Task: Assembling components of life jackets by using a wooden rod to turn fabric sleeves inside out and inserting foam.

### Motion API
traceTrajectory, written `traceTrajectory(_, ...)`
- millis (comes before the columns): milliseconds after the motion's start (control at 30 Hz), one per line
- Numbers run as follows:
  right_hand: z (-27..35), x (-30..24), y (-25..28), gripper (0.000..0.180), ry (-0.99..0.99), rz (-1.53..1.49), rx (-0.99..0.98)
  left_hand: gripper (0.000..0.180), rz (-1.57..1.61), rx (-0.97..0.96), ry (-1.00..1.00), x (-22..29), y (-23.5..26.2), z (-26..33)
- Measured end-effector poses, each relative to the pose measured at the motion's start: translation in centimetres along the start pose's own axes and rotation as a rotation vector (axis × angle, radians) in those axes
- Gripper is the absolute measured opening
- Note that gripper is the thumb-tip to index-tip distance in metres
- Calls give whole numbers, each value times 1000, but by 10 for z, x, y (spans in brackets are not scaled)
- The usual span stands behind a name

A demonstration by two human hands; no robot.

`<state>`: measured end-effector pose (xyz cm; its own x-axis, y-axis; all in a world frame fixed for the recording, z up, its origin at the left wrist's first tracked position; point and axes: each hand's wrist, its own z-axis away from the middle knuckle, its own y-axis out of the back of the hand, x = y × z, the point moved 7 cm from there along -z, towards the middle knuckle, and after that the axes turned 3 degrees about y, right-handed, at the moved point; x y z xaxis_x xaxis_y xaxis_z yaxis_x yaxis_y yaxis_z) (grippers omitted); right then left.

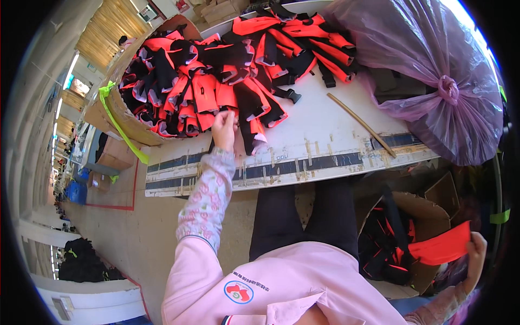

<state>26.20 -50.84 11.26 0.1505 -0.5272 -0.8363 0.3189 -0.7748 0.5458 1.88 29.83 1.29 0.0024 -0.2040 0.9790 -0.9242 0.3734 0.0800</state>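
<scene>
A heap of orange-and-black fabric pieces (pixel 206 100) with grey linings lies across the table and in a cardboard box at its left. My left hand (pixel 224 131) is at the near edge of the heap, fingertips pinched together against the pieces. What is between them is too small to make out. Far to the right, my right hand (pixel 476 253) grips the end of a bright orange fabric piece (pixel 441 245). That piece stretches over the rim of an open cardboard box (pixel 430 218) below the table. Black-and-orange strapped pieces (pixel 383 238) lie inside this box.
A wooden stick (pixel 362 125) lies on the white table (pixel 319 127), whose front edge is taped and worn. A tied purple plastic bag (pixel 448 89) bulges over the right end. A black buckle (pixel 293 96) sticks out of the heap. A yellow-green strip (pixel 122 127) hangs from the left box.
</scene>
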Motion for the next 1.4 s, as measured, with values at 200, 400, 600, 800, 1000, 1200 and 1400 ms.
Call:
traceTrajectory(200, -31, 36, -111, 44, -97, 218, -96, 68, 129, -173, 427, 11, -98, -107)
traceTrajectory(400, -66, 3, -196, 42, -27, 176, -332, 71, 507, -88, 751, -34, -116, -177)
traceTrajectory(600, -82, -24, -206, 40, 78, 273, -282, 32, 383, -28, 627, -34, -105, -185)
traceTrajectory(800, -105, -69, -269, 49, 231, -110, -216, 14, 125, -462, 271, 27, -180, -23)
traceTrajectory(1000, -103, -159, -400, 69, 657, 49, -373, 12, 181, -746, 683, -31, -171, 150)
traceTrajectory(1200, -87, -124, -457, 45, 610, -19, -350, 13, 264, -701, 728, -61, -141, 219)
traceTrajectory(1400, -72, -122, -455, 29, 619, -66, -245, 34, 257, -804, 751, -54, -126, 267)
